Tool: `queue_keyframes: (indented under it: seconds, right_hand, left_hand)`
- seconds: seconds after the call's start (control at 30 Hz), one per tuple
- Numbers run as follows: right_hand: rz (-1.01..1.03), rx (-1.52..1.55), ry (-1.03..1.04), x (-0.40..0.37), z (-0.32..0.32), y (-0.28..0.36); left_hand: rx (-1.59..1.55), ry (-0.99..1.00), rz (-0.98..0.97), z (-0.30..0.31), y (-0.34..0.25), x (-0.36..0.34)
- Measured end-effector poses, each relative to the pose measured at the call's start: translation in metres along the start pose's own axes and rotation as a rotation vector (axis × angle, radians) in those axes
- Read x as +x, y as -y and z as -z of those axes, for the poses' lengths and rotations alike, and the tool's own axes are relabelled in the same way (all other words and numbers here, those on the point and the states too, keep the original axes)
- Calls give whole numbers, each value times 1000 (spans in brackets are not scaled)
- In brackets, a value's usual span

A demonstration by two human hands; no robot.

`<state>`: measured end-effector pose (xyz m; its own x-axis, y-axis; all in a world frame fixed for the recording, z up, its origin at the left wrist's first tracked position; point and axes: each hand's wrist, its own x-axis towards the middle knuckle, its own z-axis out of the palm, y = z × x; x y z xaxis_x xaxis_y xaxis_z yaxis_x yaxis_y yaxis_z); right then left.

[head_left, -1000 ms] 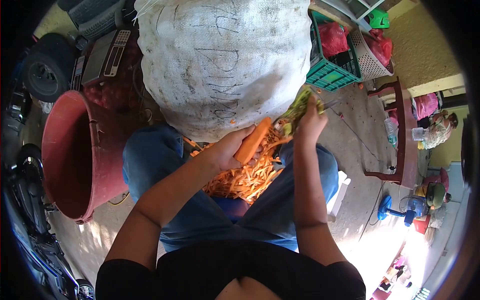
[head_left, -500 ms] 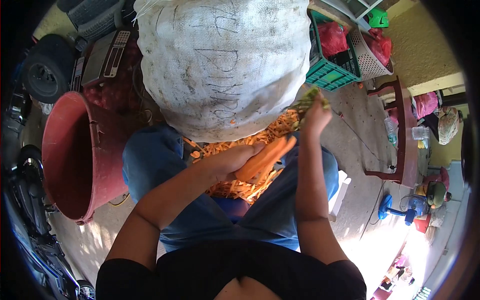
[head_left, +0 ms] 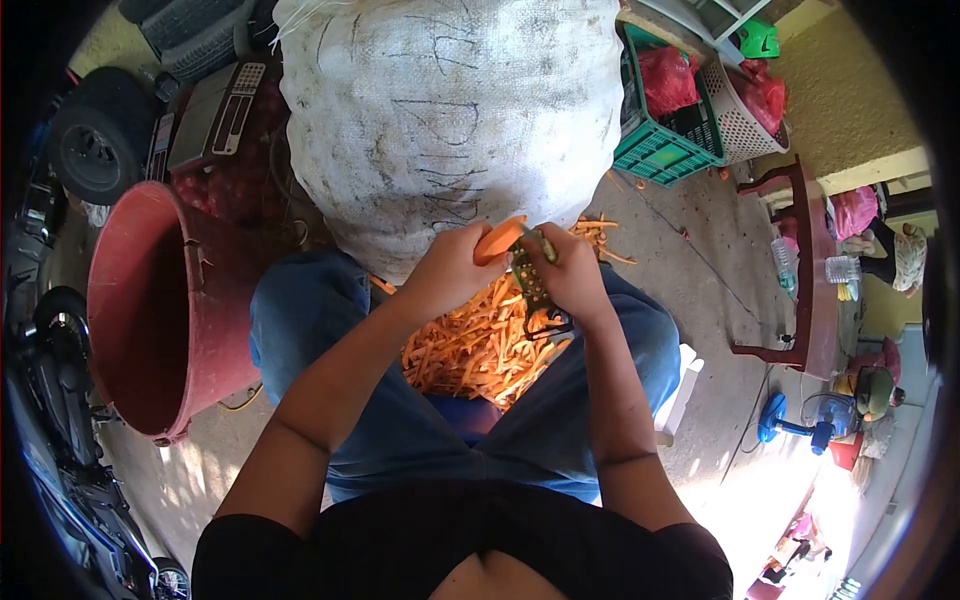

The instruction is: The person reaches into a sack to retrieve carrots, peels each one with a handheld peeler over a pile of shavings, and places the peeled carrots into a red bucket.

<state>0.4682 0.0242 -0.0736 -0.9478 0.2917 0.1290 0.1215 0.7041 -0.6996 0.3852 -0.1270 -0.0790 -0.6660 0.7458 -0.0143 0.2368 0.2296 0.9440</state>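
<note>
My left hand (head_left: 447, 262) is wrapped round a peeled-looking orange carrot (head_left: 500, 240), its end pointing up and right. Close against that end, my right hand (head_left: 572, 278) grips a small cutting tool with a green patterned wrap (head_left: 530, 280). Its blade is mostly hidden by the fingers, so its exact kind does not show. Below both hands, a pile of orange carrot peelings (head_left: 475, 345) lies between my knees. A big white woven sack (head_left: 440, 130) with dark handwriting stands just beyond the hands.
To the left stands a red barrel (head_left: 215, 310), with a scale (head_left: 215, 115) and a wheel (head_left: 92, 150) behind it. A green crate (head_left: 665, 150) and a white basket (head_left: 735, 130) are at the upper right. A blue fan (head_left: 772, 415) stands far right.
The right hand has come down and left from beside the sack to the carrot's end. My left hand has lifted the carrot up toward the sack, and only one carrot shows in it now.
</note>
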Motion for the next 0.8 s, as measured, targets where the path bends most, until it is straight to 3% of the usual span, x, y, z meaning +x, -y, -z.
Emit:
queue_keyframes:
  seconds: [0.1, 0.3, 0.37, 0.43, 0.53, 0.63, 0.7, 0.77, 0.8]
  right_hand:
    - [23, -1, 29, -1, -3, -2]
    - [44, 42, 88, 1, -6, -7]
    - [-74, -25, 34, 4, -13, -25]
    - [-152, -151, 95, 7, -11, -27]
    - [-140, 215, 189, 5, -20, -32]
    - [-23, 401, 341, -3, -37, -28]
    - [13, 523, 366, -4, -48, -23]
    - [198, 791, 287, -9, -62, -25]
    - [52, 713, 259, -8, -61, -17]
  left_hand:
    - [57, 33, 19, 0, -5, -2]
    - [203, 25, -198, 9, -12, -5]
    - [25, 266, -334, 12, -19, -9]
    - [5, 359, -316, 9, -34, -16]
    - [-88, 190, -544, 2, -24, -10]
    - [16, 70, -620, 2, -24, -9]
    - [-40, 91, -562, -1, -21, -11]
    - [0, 45, -491, 0, -21, -12]
    - [2, 44, -491, 2, -19, -10]
